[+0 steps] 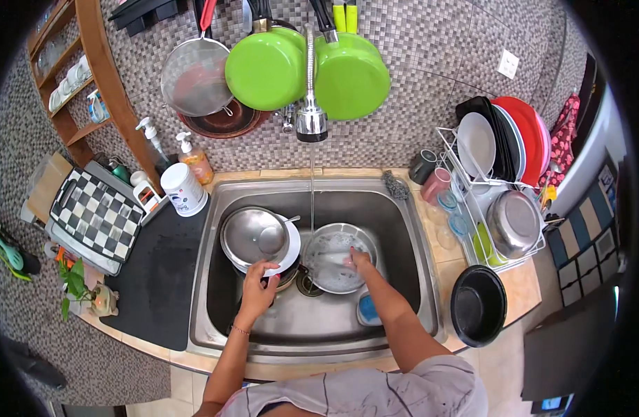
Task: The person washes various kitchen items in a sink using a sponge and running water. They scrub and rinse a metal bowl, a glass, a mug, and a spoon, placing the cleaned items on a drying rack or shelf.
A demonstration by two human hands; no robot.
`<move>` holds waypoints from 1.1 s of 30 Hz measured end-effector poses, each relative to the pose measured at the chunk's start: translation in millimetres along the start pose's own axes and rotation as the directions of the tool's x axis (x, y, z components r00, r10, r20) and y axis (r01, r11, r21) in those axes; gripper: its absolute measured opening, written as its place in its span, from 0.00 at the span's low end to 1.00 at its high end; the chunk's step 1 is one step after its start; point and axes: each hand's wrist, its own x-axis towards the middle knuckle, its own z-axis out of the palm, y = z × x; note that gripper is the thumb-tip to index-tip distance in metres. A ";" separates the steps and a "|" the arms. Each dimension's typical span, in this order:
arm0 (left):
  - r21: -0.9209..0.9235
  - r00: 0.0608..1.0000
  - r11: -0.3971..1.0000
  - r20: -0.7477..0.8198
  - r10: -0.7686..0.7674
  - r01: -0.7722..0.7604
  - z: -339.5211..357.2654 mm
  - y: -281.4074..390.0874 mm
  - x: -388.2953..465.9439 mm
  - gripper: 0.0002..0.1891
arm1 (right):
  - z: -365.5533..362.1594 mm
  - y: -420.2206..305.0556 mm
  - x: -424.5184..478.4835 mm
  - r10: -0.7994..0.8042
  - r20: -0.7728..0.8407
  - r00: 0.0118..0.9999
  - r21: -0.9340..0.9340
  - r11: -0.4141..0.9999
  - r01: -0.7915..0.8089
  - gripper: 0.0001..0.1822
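Observation:
My left hand (258,292) is at the front of a stack of dishes in the left of the sink, thumb and fingers apart. Its fingertips overlap the rim of a white plate (293,250); contact is unclear. On that plate rests a round metal dish (241,237) with a metal ladle or large spoon (271,238) in it. My right hand (360,260) reaches into a metal bowl (340,286) of sudsy water. Its fingers are partly hidden in the suds, and whether they grip something cannot be told. Water falls from the faucet (311,120) beside the bowl's left rim.
A blue sponge in a holder (369,308) lies in the sink (319,333) near my right forearm. A black tub (478,307) stands at the counter's right edge, before a loaded dish rack (515,263). Green pans (267,68) hang behind the faucet.

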 end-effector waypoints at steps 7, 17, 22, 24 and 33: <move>-0.049 0.999 0.998 0.044 -0.027 0.029 27.2 27.2 23.4 0.11 | -23.8 -4.2 0.9 0.003 0.336 0.942 0.021 1.000 -0.010 0.26; -0.338 0.992 0.934 0.089 -0.090 0.115 79.8 24.6 59.0 0.09 | -23.4 -17.1 -47.5 0.181 0.271 0.945 0.363 0.890 -0.274 0.10; -0.296 0.998 0.954 -0.035 -0.048 0.036 93.2 25.9 63.6 0.12 | -25.9 -29.0 -65.5 0.002 0.554 0.832 0.579 0.717 -0.387 0.09; -0.289 0.997 0.955 0.015 -0.071 0.072 96.9 16.3 63.8 0.15 | -19.5 -47.7 -88.3 -0.095 0.610 0.786 0.555 0.760 -0.339 0.09; -0.629 0.907 0.654 0.317 -0.278 0.420 79.7 2.3 69.9 0.23 | 54.3 -144.3 -174.5 -0.714 0.602 0.358 -0.281 0.230 0.932 0.11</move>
